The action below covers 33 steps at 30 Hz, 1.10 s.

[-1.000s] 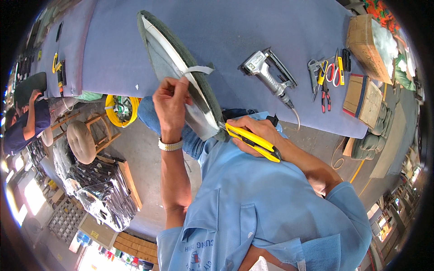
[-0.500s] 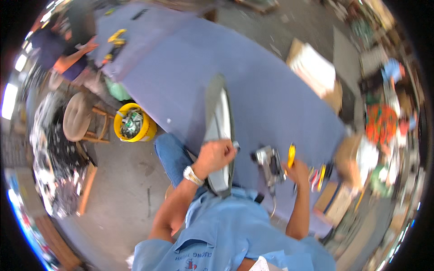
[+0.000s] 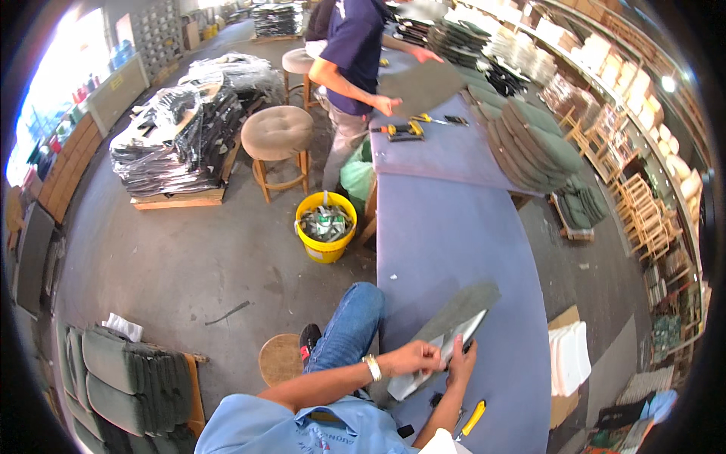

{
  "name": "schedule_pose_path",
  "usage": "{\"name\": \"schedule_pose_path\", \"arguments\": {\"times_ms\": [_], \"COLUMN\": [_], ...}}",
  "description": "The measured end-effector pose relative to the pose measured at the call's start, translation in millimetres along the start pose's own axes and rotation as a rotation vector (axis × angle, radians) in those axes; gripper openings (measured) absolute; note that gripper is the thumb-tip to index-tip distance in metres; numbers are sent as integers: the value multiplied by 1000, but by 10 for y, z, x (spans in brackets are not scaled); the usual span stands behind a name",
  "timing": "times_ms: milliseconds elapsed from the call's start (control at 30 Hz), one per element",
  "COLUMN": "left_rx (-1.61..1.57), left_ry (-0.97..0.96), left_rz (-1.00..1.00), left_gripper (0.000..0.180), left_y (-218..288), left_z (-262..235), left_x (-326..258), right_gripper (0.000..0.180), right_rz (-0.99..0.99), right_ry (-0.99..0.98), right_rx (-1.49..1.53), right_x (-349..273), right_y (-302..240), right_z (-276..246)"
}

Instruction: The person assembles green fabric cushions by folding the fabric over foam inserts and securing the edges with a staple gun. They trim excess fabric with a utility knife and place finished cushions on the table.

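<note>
Here the left hand [image 3: 414, 357] grips the near end of the grey seat pad [image 3: 446, 333], fingers curled over its edge, and the right hand [image 3: 460, 362] presses flat against it just beside. The pad lies tilted on the blue table [image 3: 446, 234]; a yellow knife [image 3: 473, 418] rests nearer the person. Keeping both hands firm should stop the pad from slipping.

Workshop floor and long worktop

Grey concrete floor [image 3: 189, 265], purple worktop [image 3: 446, 234] beyond the hand, round stool [image 3: 277, 132] and yellow bucket [image 3: 326, 227] farther off (daylight upper left).
</note>
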<state>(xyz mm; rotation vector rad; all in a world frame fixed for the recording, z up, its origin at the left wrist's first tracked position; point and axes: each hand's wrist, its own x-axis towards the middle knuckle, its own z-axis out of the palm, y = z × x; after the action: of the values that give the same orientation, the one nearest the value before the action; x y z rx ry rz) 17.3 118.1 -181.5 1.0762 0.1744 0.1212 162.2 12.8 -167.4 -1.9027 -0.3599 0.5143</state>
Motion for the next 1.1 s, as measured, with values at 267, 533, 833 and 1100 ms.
{"name": "schedule_pose_path", "arguments": {"times_ms": [267, 533, 833, 1100], "left_rx": [-203, -203, 218, 415], "left_ry": [159, 242, 233, 314], "left_rz": [299, 697, 406, 316], "left_gripper": [26, 33, 22, 25], "left_y": [765, 1778, 1317, 1144], "left_z": [-483, -623, -102, 51], "left_x": [-1121, -1720, -1405, -908], "right_gripper": [66, 57, 54, 56], "right_rz": [153, 218, -62, -192], "right_ry": [-29, 24, 258, -785], "right_rx": [15, 768, -238, 483], "right_x": [198, 461, 935, -625], "right_y": [361, 1022, 1035, -647], "right_z": [-273, -870, -1420, -18]}}
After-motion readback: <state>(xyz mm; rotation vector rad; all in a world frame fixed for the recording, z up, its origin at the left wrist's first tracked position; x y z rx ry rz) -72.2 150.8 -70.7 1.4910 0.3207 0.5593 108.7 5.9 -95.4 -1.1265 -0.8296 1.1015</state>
